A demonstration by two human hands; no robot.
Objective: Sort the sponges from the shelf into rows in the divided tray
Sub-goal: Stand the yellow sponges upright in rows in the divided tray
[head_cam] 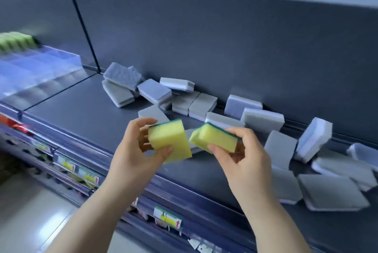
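While the dark grey shelf (81,107) runs from near left to far right, a clear divided tray (41,64) sits blurred at its far left with a row of green sponges (16,42) along its far side, and grey-and-white sponges (263,119) lie scattered along the back panel from the middle to the right. Above the near edge the left hand (133,150) pinches one yellow sponge (167,140) between thumb and fingers, and the right hand (245,156) pinches a second yellow sponge (214,138) just beside it.
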